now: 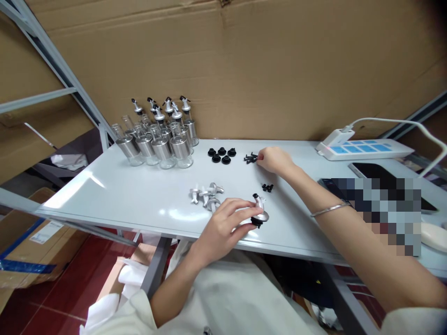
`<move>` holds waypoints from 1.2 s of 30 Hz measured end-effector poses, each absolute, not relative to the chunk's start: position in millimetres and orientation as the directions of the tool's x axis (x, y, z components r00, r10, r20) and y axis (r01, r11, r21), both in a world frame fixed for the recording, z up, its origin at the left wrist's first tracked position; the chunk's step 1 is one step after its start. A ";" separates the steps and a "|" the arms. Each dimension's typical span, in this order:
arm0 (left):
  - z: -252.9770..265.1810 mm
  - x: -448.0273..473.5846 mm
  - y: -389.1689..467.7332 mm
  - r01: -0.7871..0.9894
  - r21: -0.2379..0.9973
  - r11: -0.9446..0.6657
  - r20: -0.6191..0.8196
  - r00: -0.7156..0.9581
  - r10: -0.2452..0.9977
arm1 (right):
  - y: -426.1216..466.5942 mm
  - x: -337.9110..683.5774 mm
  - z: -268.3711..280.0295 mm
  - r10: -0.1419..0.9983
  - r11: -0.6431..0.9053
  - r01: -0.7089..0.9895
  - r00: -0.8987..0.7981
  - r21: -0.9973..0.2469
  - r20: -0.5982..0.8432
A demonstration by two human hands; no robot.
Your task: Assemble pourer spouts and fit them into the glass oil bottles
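My left hand [228,225] grips a silver pourer spout [259,213] with a black stopper base and a black tip, held upright above the table's front edge. Out by a small pile of thin black parts [250,158], my right hand [275,159] has its fingers pinched together; what is between them is hidden. Just left of that pile sit several black ribbed stoppers [221,155]. Several loose silver spout pieces [206,193] lie beyond my left hand, one partly behind its fingers. Small black caps [267,188] form a cluster between my two hands.
Glass bottles with metal sleeves [162,150] crowd the back left of the white table [115,197], several fitted with spouts. At the right are a power strip [365,149] with a plugged-in charger [337,138] and a dark phone [380,179]. Cardboard [244,70] stands behind.
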State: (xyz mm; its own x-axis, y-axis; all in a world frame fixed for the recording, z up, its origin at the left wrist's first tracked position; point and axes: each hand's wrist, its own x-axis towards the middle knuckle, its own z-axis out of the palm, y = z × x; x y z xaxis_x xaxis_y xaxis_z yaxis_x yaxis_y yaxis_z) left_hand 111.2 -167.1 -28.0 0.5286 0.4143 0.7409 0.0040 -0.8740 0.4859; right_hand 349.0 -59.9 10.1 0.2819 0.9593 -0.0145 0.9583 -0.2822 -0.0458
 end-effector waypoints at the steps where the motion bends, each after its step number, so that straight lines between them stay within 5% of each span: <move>1: -28.2 111.1 -167.3 0.003 0.491 -0.871 0.739 0.528 0.418 | -63.1 349.6 15.1 0.958 -0.285 0.957 0.285 -0.046 -0.006; 5: -28.2 110.7 -168.1 -0.002 0.514 -0.858 0.728 0.530 0.435 | -95.5 350.9 52.1 0.938 -0.289 0.947 0.310 -0.142 0.157; 9: -26.9 110.4 -168.2 0.006 0.516 -0.857 0.726 0.528 0.441 | -150.8 336.9 78.8 0.866 -0.160 0.807 0.391 -0.568 0.311; 13: -25.8 110.2 -168.3 -0.009 0.528 -0.849 0.723 0.528 0.445 | -193.3 306.7 50.0 0.807 0.195 0.442 0.435 -0.875 0.400; 20: -25.4 110.5 -169.1 -0.025 0.568 -0.822 0.698 0.543 0.466 | -212.6 263.9 -26.5 0.817 0.251 0.070 0.519 -0.965 0.250; 36: -27.7 109.6 -172.0 0.019 0.560 -0.828 0.683 0.555 0.475 | -220.1 262.8 -38.6 0.699 0.245 0.062 0.680 -0.968 0.221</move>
